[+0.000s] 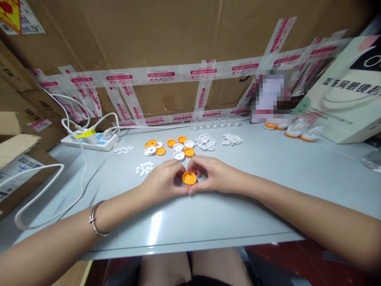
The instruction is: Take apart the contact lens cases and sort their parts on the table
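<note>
An orange round cap [189, 178] sits between both my hands over the middle of the grey table [268, 190]. My left hand [163, 180] is curled with its fingertips against the cap's left side. My right hand [208, 172] pinches the cap from the right, thumb under it. Just behind lie more orange caps [182, 140] and white round caps [179, 155]. A cluster of small white discs [144, 168] lies left of my left hand.
A white power strip [89, 140] with cables sits at the back left. Piles of white ring parts [204, 142] and clear small cups [216, 122] lie along the taped cardboard wall. A paper bag [345, 91] stands at the right, with finished pieces [293, 131] beside it.
</note>
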Demonstrator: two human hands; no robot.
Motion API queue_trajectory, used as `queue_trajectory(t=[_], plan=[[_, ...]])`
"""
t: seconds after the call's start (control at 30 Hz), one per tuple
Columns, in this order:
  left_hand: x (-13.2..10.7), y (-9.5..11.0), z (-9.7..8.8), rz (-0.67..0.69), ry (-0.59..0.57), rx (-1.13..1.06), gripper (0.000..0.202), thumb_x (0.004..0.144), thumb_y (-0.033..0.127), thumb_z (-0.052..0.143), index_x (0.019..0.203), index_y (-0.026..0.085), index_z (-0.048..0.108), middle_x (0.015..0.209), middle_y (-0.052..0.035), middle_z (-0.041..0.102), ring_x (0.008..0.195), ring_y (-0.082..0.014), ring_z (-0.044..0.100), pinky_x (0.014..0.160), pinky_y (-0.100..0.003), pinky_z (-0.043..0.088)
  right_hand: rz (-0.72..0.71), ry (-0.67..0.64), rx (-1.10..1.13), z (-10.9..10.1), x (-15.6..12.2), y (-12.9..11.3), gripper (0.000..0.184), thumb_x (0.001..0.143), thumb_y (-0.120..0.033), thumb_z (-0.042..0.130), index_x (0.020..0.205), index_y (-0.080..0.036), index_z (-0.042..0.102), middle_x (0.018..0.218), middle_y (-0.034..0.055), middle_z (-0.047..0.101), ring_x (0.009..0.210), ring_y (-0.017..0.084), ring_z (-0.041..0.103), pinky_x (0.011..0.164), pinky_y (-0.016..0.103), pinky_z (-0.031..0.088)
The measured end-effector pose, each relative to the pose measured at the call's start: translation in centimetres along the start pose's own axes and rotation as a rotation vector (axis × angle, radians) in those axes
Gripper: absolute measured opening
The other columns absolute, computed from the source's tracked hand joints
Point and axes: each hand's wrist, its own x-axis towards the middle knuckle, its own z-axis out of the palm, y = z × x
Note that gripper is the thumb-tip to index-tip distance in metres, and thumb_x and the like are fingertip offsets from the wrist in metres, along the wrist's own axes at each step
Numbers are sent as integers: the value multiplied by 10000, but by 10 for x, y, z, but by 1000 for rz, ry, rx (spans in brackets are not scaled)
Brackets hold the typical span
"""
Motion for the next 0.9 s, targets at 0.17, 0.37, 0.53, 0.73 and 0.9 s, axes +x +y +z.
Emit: queue_trajectory(t=[0.17,0.37,0.53,0.73,0.9], plan=[[-1,0,1,-20,26,9,217,684,354,625,757,153,583,705,-17,560,622,-130,513,571,-245,408,6,27,100,-6,-1,0,382,657,-349,680,933,-208,455,792,3,541,707,142,510,636,274,432],[0,-1,0,-31,-5,-34,187,632,262,636,772,152,581,722,-10,557,632,-126,514,577,-238,410,-76,53,59,-4,-6,-6,384,669,-252,644,943,-218,378,803,9,559,703,137,525,659,292,452],[1,0,-1,-21,1,-47,162,648,273,623,733,148,567,681,2,529,603,-115,477,562,-236,387,-160,212,144,-14,-5,-3,410,651,-223,653,946,-229,369,815,3,563,734,137,544,701,299,464],[-1,0,-1,-38,-26,-79,182,654,267,627,797,165,581,728,2,541,662,-126,495,617,-247,404,-1,312,34,-35,-1,15,399,655,-299,662,962,-215,421,858,28,580,786,159,561,745,324,464],[-1,0,-3,-19,-31,-80,186,662,251,608,826,169,578,750,-2,537,683,-131,498,632,-253,412,51,175,-47,-29,1,20,319,682,-295,626,927,-208,440,823,23,576,712,141,529,666,292,453]])
